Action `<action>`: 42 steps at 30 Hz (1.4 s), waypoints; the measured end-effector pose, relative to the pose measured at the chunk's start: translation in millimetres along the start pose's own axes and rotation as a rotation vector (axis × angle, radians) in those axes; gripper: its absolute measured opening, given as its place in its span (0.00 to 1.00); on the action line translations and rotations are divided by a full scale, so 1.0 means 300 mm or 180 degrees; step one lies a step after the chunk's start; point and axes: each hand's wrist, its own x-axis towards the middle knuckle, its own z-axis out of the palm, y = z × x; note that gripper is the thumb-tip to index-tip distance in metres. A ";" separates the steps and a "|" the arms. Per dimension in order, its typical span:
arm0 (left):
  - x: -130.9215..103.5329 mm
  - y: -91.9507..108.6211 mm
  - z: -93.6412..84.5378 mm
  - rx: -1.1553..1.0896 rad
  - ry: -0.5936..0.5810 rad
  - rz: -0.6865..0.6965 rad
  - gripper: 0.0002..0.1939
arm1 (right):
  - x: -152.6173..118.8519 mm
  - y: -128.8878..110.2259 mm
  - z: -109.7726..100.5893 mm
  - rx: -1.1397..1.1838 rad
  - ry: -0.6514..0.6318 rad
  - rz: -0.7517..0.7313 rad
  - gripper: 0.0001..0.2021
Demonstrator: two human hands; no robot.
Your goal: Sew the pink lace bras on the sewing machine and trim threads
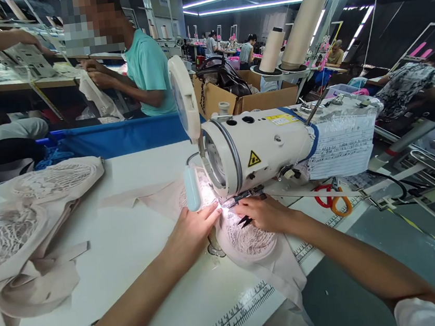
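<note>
A pale pink lace bra piece (249,238) lies under the needle area of a white sewing machine (259,148), its fabric trailing over the table's front edge. My left hand (194,231) rests on the fabric just left of the needle, fingers stretched forward and pressing it down. On the right side of the needle, my right hand (264,212) is closed around small black thread snips (244,221), whose pointed tips stick out over the lace. A narrow pale strip (303,193) runs in from the right to the machine's black attachment (243,196). The needle itself is hard to make out.
More lace bra pieces (8,228) are heaped on the table's left. Red-handled scissors (324,195) and orange-handled scissors (340,204) lie right of the machine. A ruler tape (234,313) marks the front edge. Behind stand a cardboard box (229,99) and a seated co-worker (148,71).
</note>
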 end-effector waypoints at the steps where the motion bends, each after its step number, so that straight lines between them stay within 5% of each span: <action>1: 0.000 0.002 0.000 0.0027 -0.0007 0.0008 0.24 | 0.003 -0.001 0.002 0.0066 0.0006 0.0070 0.16; 8: 0.002 0.120 -0.027 0.0809 -0.0088 0.0063 0.17 | 0.029 -0.009 0.011 0.0221 0.0090 0.0652 0.04; 10: -0.007 0.167 -0.022 0.0782 -0.0208 -0.0044 0.14 | 0.022 -0.001 0.016 0.0236 0.0115 0.0585 0.09; 16: -0.033 0.226 0.026 0.0909 -0.0036 -0.0158 0.24 | -0.008 0.026 0.036 0.0393 0.0298 -0.0156 0.29; 38: -0.028 0.033 0.024 -0.0064 0.0471 0.0380 0.19 | 0.000 -0.002 0.043 0.0342 0.0286 -0.0044 0.25; 42: -0.026 -0.032 0.023 -0.0387 0.0186 0.0312 0.21 | -0.002 -0.013 0.030 0.0254 0.0310 -0.0038 0.25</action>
